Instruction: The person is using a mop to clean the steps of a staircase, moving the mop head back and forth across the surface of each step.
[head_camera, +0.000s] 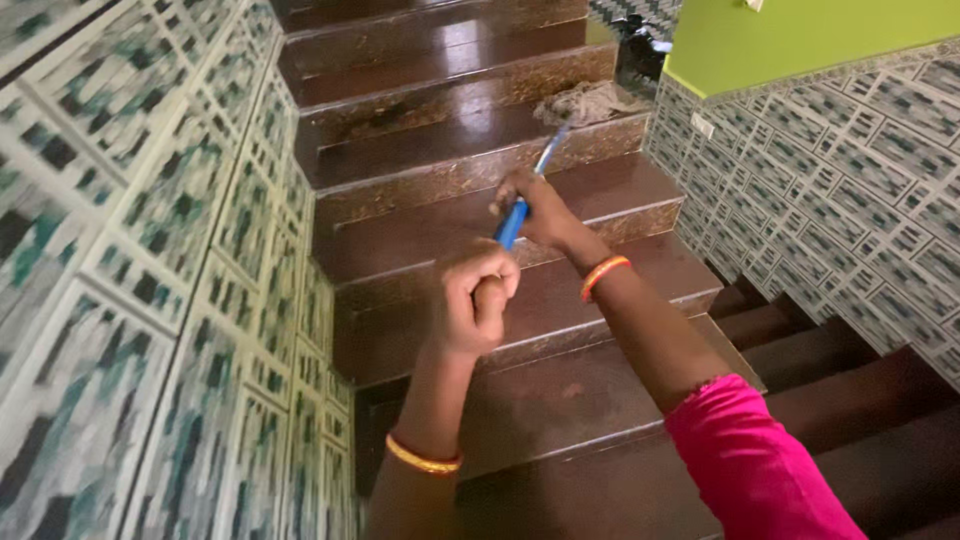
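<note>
Both hands, left and right, clench the blue mop handle; mop head on brown stairs.

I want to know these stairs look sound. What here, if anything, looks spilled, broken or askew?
Nothing stands out. The glossy brown stair steps look whole and show no spill. The grey stringy mop head lies on an upper step, at the end of the blue mop handle, gripped by the left hand and right hand. The patterned wall tiles sit even.
</note>
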